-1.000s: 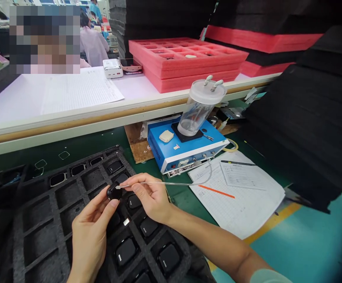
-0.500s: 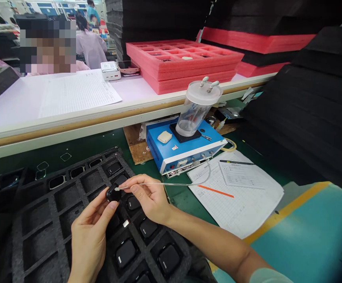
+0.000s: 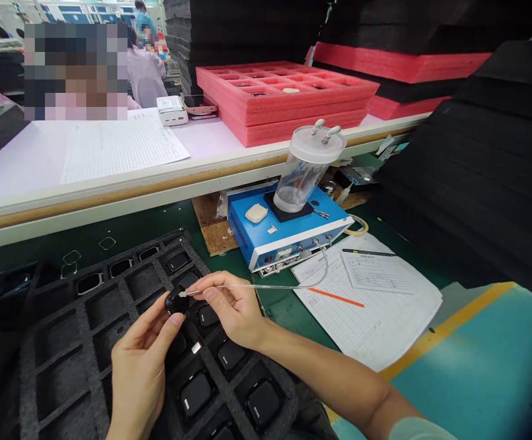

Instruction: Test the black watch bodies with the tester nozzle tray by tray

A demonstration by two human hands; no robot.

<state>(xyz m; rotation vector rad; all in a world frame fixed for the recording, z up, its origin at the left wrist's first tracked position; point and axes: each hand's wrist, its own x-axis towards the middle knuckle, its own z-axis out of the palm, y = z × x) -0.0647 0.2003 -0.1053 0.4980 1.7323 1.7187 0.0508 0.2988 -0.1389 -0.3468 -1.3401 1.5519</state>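
Between the thumb and fingers of my left hand (image 3: 144,351) is a small black watch case (image 3: 173,302), tilted up above the tray. My right hand (image 3: 236,311) pinches the end of a thin clear tube (image 3: 275,286), whose slim tip touches or nearly touches the case; a small pale bit shows there, too small to name. From my fingers the tube curves to the front of a blue control box (image 3: 243,235). Beneath both hands lies a black foam tray (image 3: 28,379) with square pockets. Several hold black watch cases like this one (image 3: 263,401).
A clear capped cylinder (image 3: 296,183) stands on the blue box, beside a cream-coloured square piece (image 3: 256,212). Papers (image 3: 362,330) with an orange stick (image 3: 337,297) lie to the right. Red foam trays (image 3: 284,107) sit on the shelf (image 3: 123,165). Across it is a person (image 3: 82,107).
Both hands hold almost the same pose, with the case and the tube tip together. The person across the shelf has shifted slightly.
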